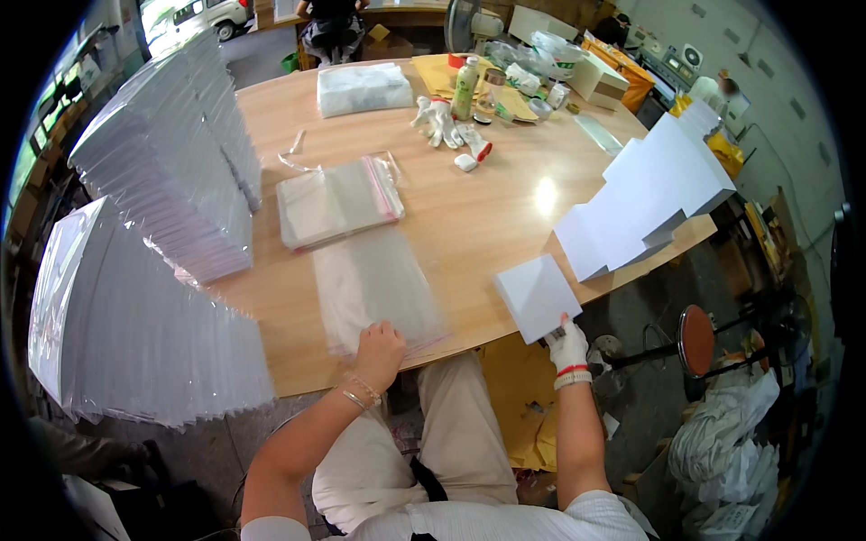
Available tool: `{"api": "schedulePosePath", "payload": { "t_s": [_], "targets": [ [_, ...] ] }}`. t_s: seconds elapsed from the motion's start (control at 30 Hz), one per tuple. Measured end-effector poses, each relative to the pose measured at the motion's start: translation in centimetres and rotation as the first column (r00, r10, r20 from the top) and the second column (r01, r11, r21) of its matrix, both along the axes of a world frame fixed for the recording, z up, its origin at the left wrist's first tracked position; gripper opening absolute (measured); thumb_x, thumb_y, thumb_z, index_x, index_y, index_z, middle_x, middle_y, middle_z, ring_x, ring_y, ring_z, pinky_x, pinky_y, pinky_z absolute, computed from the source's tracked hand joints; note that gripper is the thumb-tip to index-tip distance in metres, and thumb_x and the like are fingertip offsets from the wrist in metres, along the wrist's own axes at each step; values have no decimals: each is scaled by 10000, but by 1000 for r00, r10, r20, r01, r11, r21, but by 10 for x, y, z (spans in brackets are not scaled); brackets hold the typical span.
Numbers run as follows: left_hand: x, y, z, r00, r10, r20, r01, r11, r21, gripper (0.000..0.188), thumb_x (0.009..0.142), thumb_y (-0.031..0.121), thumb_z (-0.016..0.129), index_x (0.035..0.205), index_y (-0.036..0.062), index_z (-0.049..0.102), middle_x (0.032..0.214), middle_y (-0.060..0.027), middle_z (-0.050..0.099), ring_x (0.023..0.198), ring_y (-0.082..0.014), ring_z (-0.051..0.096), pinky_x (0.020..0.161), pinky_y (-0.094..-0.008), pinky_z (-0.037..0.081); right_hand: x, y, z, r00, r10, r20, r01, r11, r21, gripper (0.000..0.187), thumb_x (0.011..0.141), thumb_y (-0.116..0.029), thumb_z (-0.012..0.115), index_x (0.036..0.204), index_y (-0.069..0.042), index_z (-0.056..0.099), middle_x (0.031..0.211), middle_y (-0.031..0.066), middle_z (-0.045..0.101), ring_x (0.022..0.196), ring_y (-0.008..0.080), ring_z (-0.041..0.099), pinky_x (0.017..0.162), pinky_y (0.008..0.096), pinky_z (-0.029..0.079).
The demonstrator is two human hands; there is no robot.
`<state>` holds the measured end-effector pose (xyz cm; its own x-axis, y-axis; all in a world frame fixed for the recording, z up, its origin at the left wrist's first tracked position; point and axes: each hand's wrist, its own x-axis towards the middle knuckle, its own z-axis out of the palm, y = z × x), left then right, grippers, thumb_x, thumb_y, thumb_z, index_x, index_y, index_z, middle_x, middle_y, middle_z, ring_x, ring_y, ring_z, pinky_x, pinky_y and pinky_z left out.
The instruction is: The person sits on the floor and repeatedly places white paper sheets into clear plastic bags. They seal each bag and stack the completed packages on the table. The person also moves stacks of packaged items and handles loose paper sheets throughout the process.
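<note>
The clear sleeves (372, 275) lie flat on the bench (487, 216), close to its near edge. The bare left hand (382, 350) rests on the sleeves' near end, fingers curled; I cannot tell whether it pinches any. Right of the sleeves, the gloved right hand (566, 347) touches the white block (537, 293) at its near edge, thumb uppermost; its grip is unclear. Left of the sleeves stand wrapped stacks (167, 135); just beyond them lies a bag pile (336, 203).

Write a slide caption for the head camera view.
Bare left hand on clear plastic sleeves, gloved right hand touching a white paper stack, at a wooden table.
</note>
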<state>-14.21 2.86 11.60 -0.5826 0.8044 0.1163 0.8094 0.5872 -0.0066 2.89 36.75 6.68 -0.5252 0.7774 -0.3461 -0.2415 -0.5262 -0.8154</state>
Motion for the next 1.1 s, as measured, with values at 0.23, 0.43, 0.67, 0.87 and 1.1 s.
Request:
{"api": "schedulePosePath", "payload": {
  "t_s": [0.23,0.43,0.67,0.87,1.1],
  "targets": [
    [-18,-2,-23,999,-6,-46,17,968,249,37,655,77,562,688,70,546,774,-82,520,771,-231,519,666,-324,442,26,-1,5,933,264,243,-295,950,99,360,879,-355,501,1096,-69,478,901,69,573,713,217,587,540,298,472],
    [-26,-16,-34,999,-50,2,45,919,393,62,693,79,580,752,60,573,838,-86,553,807,-246,517,724,-320,443,35,-63,38,991,130,16,-127,916,381,411,877,-339,486,1156,-40,447,956,65,562,771,181,572,616,297,469],
    [-30,-13,-41,998,-26,61,-2,905,425,133,788,108,547,878,21,591,936,-94,586,894,-249,519,805,-339,425,28,-163,57,776,601,190,-617,665,421,530,861,-368,521,1223,6,418,1036,61,548,898,130,540,741,267,451],
    [-27,-18,-41,982,-8,187,-98,829,550,134,790,91,527,885,14,584,966,-116,575,932,-275,505,834,-357,414,9,-187,64,718,609,338,-669,737,94,321,863,-285,501,1060,-32,516,824,33,556,697,106,519,578,237,422],
    [-5,-25,-3,912,361,196,-404,705,582,317,784,236,561,967,-23,582,960,-212,579,913,-312,548,800,-372,442,-5,-184,50,928,325,184,-302,943,-138,261,850,-235,523,1056,-76,529,896,44,578,783,158,566,659,297,472]
  ]
}}
